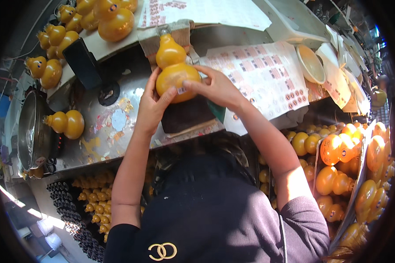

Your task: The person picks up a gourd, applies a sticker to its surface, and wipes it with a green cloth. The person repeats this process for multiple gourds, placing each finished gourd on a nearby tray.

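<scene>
- The worktop (138,105) under the hands is smooth, shiny metal, blotched with paint-like spots and scuffed patches.
- Beyond the hands lies a folded beige cloth (184,33) with a coarse, towel-like weave.
- Thin, flat paper sheets printed with small reddish labels (267,65) spread to the right of the hands; past them sits a pale, shallow oval bowl (310,64).
- Left of the hands stand a flat black phone-like slab (82,64) and, near it, a round dark disc (109,94).
- Farther left is a round metal pan (27,131) with a curved rim, and just beside it a small glossy gourd-shaped bottle (73,124).
- The yellow gourd-shaped bottle (173,75) is between the hands, its neck end pointing away toward the cloth.
- It has two rounded bulbs, the nearer one wider, a pinched waist and a narrow pale tip; its amber-yellow surface looks smooth and glossy.
- A small white label (181,90) sits on the wider bulb, between the thumb tips.
- The left hand (152,101) and right hand (218,87) cup that bulb from opposite sides, thumbs laid on its front.
</scene>
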Motion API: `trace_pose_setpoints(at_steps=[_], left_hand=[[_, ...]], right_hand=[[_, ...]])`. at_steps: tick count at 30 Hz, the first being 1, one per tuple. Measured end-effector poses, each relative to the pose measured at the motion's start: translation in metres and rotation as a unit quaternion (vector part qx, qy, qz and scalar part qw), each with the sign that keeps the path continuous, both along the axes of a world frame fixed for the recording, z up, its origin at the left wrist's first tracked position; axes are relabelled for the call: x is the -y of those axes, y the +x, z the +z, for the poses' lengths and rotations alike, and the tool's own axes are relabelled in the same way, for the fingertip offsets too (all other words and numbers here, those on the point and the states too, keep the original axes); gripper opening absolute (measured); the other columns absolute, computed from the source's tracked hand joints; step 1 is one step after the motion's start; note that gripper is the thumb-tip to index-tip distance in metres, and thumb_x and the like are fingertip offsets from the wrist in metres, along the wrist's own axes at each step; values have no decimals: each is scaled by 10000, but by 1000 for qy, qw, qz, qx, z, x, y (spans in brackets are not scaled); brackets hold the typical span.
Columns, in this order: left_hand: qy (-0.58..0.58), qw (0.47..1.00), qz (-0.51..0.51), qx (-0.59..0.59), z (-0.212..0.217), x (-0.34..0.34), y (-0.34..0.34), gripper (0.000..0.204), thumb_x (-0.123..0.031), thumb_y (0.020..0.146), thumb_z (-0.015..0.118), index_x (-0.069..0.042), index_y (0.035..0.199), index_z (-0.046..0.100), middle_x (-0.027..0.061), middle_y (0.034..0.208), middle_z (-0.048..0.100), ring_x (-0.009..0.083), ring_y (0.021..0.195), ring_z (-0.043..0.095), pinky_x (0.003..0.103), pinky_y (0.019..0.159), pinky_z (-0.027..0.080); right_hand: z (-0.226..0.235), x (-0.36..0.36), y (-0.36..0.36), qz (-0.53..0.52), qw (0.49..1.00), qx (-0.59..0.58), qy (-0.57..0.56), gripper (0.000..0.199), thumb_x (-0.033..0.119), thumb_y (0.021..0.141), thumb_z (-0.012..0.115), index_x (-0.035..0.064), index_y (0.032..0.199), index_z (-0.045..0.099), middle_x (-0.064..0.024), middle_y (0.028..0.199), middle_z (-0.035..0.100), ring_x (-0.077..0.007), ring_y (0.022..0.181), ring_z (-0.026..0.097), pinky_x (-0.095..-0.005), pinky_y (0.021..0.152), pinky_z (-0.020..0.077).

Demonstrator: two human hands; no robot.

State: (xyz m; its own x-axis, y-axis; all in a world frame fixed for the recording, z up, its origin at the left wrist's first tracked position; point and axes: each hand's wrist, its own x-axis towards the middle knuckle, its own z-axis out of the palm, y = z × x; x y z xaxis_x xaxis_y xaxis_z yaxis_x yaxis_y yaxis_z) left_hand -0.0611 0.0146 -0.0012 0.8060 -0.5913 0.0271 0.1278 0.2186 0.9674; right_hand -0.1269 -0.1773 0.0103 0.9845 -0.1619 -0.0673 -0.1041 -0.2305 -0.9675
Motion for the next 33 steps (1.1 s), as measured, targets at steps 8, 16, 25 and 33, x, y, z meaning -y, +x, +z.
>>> trace_pose_setpoints(at_steps=[8,16,25,33], left_hand=[[30,999,-4,17,4,-2,-2,774,-222,869,711,16,1459,270,134,1367,450,203,1242,475,308,1027,397],[51,998,-10,37,0,-5,3,759,-247,877,702,17,1455,288,125,1346,472,190,1230,482,302,1026,390],[63,997,-17,47,0,-7,5,773,-254,870,710,13,1458,286,126,1359,462,192,1247,471,298,1033,385],[54,997,-27,42,-2,-10,7,787,-219,867,714,15,1467,262,125,1370,450,185,1246,467,301,1038,383]], right_hand=[[-2,-2,-5,-10,1000,-12,19,738,504,764,749,2,1268,553,22,686,521,-52,608,444,-218,552,366],[-10,4,-6,26,999,13,44,667,451,784,756,30,1265,566,67,632,426,-32,571,351,-222,512,280],[-7,-1,-7,8,999,20,26,637,455,802,740,29,1246,575,63,631,446,-29,573,377,-211,516,307],[-12,-2,-7,-2,999,36,15,644,445,805,740,25,1259,559,53,654,461,-37,587,392,-210,530,332]])
